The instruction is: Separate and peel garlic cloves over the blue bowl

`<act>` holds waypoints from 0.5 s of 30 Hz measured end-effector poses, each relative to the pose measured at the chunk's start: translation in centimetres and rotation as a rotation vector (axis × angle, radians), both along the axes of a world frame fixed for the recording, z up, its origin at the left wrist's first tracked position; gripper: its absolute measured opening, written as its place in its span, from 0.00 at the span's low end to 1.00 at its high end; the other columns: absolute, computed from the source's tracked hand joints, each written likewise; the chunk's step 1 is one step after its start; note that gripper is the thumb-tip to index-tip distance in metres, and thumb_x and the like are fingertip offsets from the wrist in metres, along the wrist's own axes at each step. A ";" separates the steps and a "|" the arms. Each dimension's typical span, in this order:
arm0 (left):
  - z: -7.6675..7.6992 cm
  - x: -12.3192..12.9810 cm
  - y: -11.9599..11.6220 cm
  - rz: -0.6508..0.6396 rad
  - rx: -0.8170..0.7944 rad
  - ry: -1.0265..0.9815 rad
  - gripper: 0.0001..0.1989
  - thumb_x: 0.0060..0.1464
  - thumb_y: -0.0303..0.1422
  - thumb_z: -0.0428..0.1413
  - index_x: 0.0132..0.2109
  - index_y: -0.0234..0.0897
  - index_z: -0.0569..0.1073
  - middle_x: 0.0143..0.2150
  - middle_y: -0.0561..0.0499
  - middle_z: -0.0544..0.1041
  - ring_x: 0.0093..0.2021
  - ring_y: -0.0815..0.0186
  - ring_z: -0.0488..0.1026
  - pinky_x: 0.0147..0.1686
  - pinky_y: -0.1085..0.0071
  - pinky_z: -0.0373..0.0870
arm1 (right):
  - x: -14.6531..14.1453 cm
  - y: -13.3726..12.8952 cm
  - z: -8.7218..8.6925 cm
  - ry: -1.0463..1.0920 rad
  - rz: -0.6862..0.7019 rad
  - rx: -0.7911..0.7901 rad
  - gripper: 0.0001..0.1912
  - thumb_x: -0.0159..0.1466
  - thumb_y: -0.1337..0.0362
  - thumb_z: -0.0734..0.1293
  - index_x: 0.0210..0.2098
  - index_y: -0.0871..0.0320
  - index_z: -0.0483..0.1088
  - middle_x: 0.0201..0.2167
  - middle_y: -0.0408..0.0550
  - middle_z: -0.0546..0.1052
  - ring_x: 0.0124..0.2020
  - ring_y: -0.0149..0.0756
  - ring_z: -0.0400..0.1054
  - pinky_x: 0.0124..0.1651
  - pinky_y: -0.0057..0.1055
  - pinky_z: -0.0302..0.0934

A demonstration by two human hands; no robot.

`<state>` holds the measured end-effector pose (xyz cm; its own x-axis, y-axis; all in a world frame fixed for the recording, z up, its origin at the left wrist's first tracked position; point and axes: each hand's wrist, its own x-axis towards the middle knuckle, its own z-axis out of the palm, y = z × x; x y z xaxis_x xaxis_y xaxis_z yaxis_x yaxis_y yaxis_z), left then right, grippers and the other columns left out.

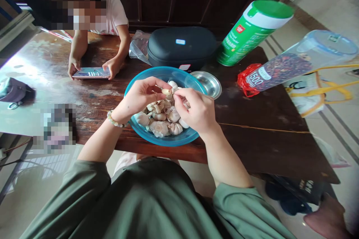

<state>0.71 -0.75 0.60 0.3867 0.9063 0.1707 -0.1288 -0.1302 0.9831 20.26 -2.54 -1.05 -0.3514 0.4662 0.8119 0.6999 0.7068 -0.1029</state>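
Note:
A blue plastic basin (165,142) stands at the table's near edge, with several garlic bulbs (159,129) and loose skins in it. Above the bulbs, my left hand (144,96) pinches a pale garlic clove (166,92) between thumb and fingers; a beaded bracelet circles that wrist. My right hand (196,106) is closed close to the clove's right end, thumb against forefinger. Whatever lies between those fingertips is too small to make out. Just behind the basin's right rim sits a shiny metal bowl (211,84), partly hidden by it.
Behind the basin lies a black zip case (179,46). To the right stand a green canister (246,33) and a clear jar (297,63) beside a red plastic bag (248,80). Across the wooden table (252,149), another person (116,15) holds a phone (92,73).

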 end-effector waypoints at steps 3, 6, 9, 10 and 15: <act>0.1 0.1 0.0 -0.003 -0.018 -0.012 0.12 0.48 0.31 0.68 0.40 0.31 0.78 0.40 0.48 0.80 0.38 0.69 0.76 0.39 0.74 0.72 | 0.0 0.1 -0.1 0.006 0.008 0.017 0.03 0.66 0.70 0.64 0.38 0.56 0.69 0.28 0.42 0.81 0.27 0.32 0.74 0.32 0.28 0.66; 0.2 0.1 -0.1 -0.006 -0.029 -0.016 0.13 0.48 0.31 0.68 0.40 0.31 0.78 0.40 0.48 0.80 0.38 0.69 0.76 0.40 0.74 0.73 | 0.0 0.1 -0.1 0.008 0.015 0.020 0.04 0.66 0.70 0.64 0.37 0.56 0.69 0.28 0.42 0.80 0.27 0.32 0.74 0.32 0.28 0.66; 0.1 0.1 -0.1 -0.004 -0.033 -0.009 0.13 0.47 0.31 0.68 0.40 0.31 0.78 0.40 0.48 0.80 0.38 0.68 0.76 0.41 0.73 0.73 | 0.0 0.0 0.0 -0.008 0.007 -0.003 0.04 0.66 0.69 0.64 0.38 0.56 0.70 0.28 0.43 0.80 0.28 0.33 0.75 0.33 0.28 0.66; 0.1 0.1 -0.1 -0.002 -0.036 -0.005 0.13 0.47 0.32 0.68 0.40 0.31 0.78 0.40 0.48 0.80 0.38 0.68 0.76 0.41 0.72 0.73 | 0.0 -0.1 0.0 -0.014 0.000 -0.022 0.04 0.67 0.69 0.63 0.38 0.55 0.70 0.29 0.43 0.81 0.28 0.33 0.75 0.33 0.28 0.67; 0.2 0.0 -0.2 -0.003 -0.051 0.011 0.14 0.48 0.33 0.68 0.41 0.32 0.77 0.41 0.47 0.79 0.40 0.65 0.77 0.43 0.70 0.74 | 0.1 -0.4 0.2 0.019 0.044 -0.145 0.09 0.67 0.68 0.63 0.45 0.55 0.71 0.36 0.45 0.83 0.33 0.35 0.78 0.36 0.30 0.70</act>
